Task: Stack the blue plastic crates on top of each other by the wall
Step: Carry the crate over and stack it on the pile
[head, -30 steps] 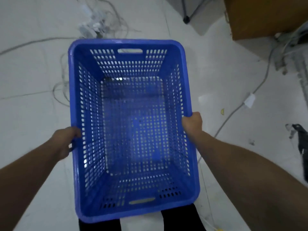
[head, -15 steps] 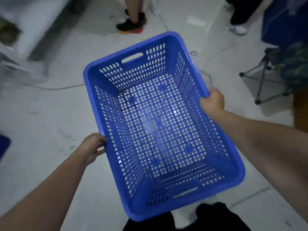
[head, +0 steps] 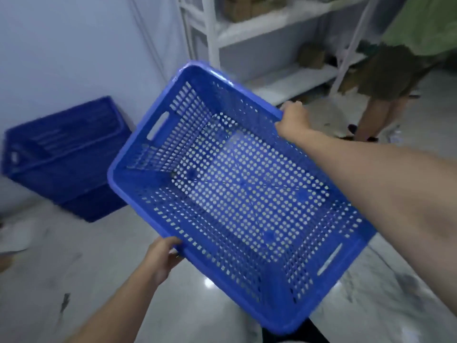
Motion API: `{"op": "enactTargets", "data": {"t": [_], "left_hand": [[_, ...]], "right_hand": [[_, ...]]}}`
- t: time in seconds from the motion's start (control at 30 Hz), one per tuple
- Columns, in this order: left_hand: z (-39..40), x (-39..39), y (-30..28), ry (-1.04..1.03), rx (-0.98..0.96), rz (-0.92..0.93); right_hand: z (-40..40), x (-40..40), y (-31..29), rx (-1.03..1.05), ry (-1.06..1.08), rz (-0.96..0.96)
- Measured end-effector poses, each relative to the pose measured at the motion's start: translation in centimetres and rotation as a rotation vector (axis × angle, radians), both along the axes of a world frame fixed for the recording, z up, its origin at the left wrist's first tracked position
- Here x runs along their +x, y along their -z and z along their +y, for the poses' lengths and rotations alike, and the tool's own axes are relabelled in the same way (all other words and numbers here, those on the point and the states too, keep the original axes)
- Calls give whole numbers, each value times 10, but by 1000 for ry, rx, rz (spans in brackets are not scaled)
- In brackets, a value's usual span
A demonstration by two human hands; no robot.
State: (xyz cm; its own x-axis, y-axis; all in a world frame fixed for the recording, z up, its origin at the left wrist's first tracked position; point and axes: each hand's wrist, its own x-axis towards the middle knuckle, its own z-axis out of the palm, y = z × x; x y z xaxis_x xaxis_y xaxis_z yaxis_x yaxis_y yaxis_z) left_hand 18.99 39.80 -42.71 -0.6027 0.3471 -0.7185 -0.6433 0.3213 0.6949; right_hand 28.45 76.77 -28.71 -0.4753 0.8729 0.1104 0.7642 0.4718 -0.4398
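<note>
I carry an empty blue perforated crate (head: 237, 194) in the air, tilted, with its open top toward me. My left hand (head: 162, 256) grips its lower left long rim. On the opposite long rim, at the upper right, my right hand (head: 293, 118) is closed. A second blue crate (head: 66, 157) stands on the floor against the pale wall (head: 74, 45) at the left, blurred, and it seems to hold another crate nested inside. The carried crate is to the right of it and above floor level.
A white metal shelving unit (head: 247, 30) with boxes stands behind the carried crate. Another person (head: 385, 78) in dark shorts stands at the upper right. The floor (head: 86, 280) is grey and glossy, with white sheets at the left edge.
The view has swung round from open floor to the wall. The crate stays in both hands and has rotated further. The floor crate and shelving have come into view.
</note>
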Motion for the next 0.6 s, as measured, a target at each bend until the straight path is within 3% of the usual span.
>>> {"op": "enactTargets", "data": {"t": [0.3, 0.6], "left_hand": [[3, -93, -10, -468, 36, -141], [-20, -206, -23, -695, 241, -261]], "right_hand": [[-2, -257, -39, 33, -498, -23], [-79, -477, -55, 58, -815, 0]]}}
